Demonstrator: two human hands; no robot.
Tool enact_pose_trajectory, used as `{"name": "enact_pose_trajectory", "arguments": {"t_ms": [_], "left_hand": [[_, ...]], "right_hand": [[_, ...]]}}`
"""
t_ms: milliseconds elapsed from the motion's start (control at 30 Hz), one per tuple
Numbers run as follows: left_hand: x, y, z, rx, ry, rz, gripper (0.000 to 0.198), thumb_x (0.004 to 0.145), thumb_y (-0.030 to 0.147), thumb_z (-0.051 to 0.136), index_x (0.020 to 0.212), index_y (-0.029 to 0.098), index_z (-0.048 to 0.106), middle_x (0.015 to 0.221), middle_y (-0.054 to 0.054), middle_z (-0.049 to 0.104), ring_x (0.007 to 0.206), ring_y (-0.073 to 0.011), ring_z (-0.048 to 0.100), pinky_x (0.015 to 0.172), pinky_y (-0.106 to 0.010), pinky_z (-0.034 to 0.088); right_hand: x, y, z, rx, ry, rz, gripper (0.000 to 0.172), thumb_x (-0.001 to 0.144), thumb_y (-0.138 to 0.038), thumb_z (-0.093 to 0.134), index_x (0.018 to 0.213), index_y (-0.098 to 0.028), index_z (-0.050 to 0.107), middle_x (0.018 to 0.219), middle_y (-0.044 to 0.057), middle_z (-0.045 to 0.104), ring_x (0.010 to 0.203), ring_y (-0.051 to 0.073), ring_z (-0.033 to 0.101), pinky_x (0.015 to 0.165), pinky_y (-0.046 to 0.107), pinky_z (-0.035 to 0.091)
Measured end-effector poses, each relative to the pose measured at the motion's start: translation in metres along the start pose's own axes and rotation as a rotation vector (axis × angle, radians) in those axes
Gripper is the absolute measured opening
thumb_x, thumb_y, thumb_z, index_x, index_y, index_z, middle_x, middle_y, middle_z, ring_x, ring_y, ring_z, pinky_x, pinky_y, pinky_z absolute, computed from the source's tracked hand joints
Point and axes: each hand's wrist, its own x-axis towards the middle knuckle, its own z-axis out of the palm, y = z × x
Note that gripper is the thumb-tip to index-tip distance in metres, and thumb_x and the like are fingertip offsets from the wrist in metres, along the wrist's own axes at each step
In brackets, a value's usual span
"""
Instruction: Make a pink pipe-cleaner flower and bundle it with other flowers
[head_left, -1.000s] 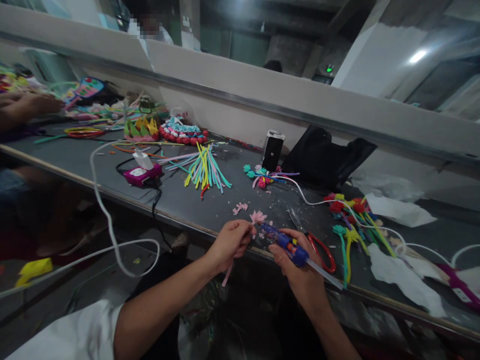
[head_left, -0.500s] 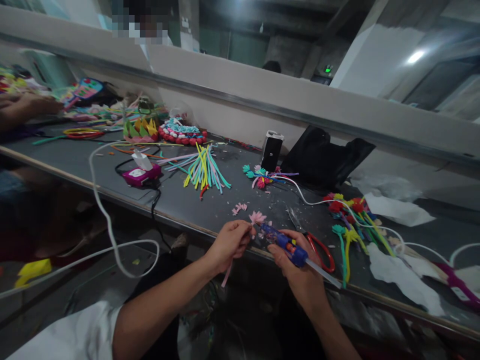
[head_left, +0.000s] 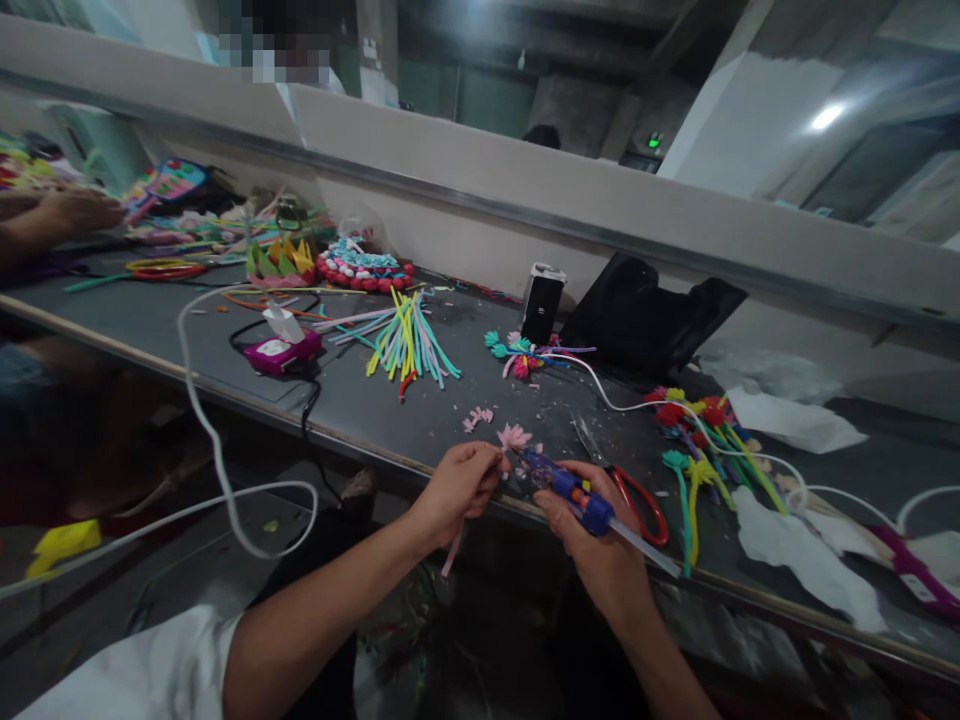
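Note:
My left hand (head_left: 463, 490) pinches the stem of a pink flower (head_left: 514, 437) at the front edge of the table. The pink stem (head_left: 453, 550) hangs down below my fingers. In my right hand (head_left: 592, 530) is a blue glue gun (head_left: 566, 485), a clear glue stick jutting from its back end. The gun's tip is at the underside of the flower; whether it touches cannot be made out. Small pink petals (head_left: 478, 417) lie on the table just beyond the flower. Red-handled scissors (head_left: 639, 505) rest beside my right hand.
Striped bundles of pipe cleaners (head_left: 412, 345) lie mid-table. Finished-looking flowers (head_left: 525, 360) sit near a black box (head_left: 544, 303) and a black bag (head_left: 645, 315). A white cable (head_left: 217, 440) loops off the edge from a purple socket (head_left: 283, 352). Another person's hand (head_left: 79, 210) is at far left.
Both hands hold nearly the same position, the glue gun's tip staying by the pink flower. The view has shifted very slightly.

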Motion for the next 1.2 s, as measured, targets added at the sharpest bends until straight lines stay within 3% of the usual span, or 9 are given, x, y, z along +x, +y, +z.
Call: {"name": "enact_pose_trajectory", "arguments": {"t_ms": [467, 867, 1200], "left_hand": [[0.002, -0.001, -0.003, -0.041, 0.022, -0.030, 0.017, 0.079, 0.034, 0.053, 0.073, 0.017, 0.053, 0.050, 0.011, 0.027, 0.037, -0.0028, 0.013, 0.036, -0.017, 0.007], [0.004, 0.000, -0.008, -0.190, -0.083, -0.093, 0.014, 0.082, 0.030, 0.051, 0.076, 0.017, 0.051, 0.049, 0.012, 0.020, 0.039, -0.0039, 0.009, 0.036, -0.017, 0.005], [0.008, -0.001, -0.011, -0.369, -0.153, -0.232, 0.015, 0.083, 0.026, 0.054, 0.071, 0.017, 0.049, 0.047, 0.013, 0.016, 0.038, -0.0036, 0.004, 0.033, -0.016, 0.006]], "right_hand": [[-0.002, 0.004, -0.005, -0.023, -0.054, 0.001, 0.037, 0.077, -0.047, 0.068, 0.104, -0.024, 0.061, 0.087, 0.004, 0.069, 0.074, 0.021, 0.064, 0.059, 0.030, 0.048], [0.000, 0.004, -0.004, -0.011, -0.036, -0.007, 0.037, 0.076, -0.048, 0.069, 0.102, -0.024, 0.063, 0.081, 0.003, 0.069, 0.074, 0.021, 0.064, 0.059, 0.029, 0.048], [0.001, 0.005, 0.001, -0.071, -0.074, 0.043, 0.037, 0.076, -0.052, 0.067, 0.097, -0.022, 0.062, 0.084, 0.002, 0.067, 0.074, 0.019, 0.062, 0.066, 0.030, 0.049]]}}
